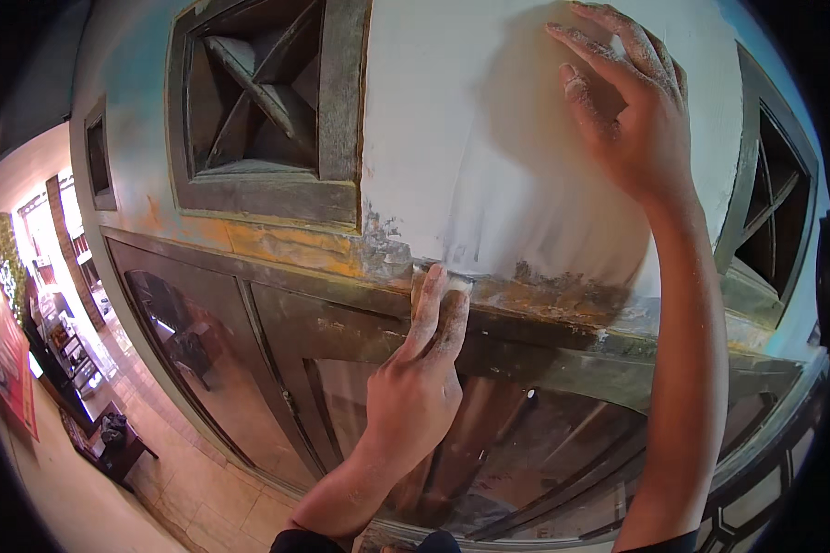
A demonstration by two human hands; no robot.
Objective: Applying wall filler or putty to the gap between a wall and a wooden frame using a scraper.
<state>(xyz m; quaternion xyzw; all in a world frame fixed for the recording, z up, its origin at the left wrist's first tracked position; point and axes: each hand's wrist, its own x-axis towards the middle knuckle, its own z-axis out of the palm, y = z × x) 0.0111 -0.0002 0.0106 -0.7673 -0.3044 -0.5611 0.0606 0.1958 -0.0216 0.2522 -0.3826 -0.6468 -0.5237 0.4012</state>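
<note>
My left hand (pixel 415 369) presses its dust-covered, outstretched index and middle fingers on a small pale, flat piece (pixel 458 287) at the lower edge of a white wall patch (pixel 424 175). The piece is mostly hidden under the fingers, and its kind I cannot make out. Higher up on the right, my right hand (pixel 632 101) is raised at the white wall with dusty fingers apart and slightly bent, holding nothing. Its shadow falls on the wall beside it. Between wall and door frame (pixel 378 300) runs a rough strip of chipped orange and grey paint (pixel 295 251).
Dark wooden vents with crossed slats, one at upper left (pixel 258 92) and one at right (pixel 765 203), flank the white patch. Below are brown door panels with glass (pixel 535 442). Far down at left show a tiled floor (pixel 184 488) and a small dark table (pixel 115 447).
</note>
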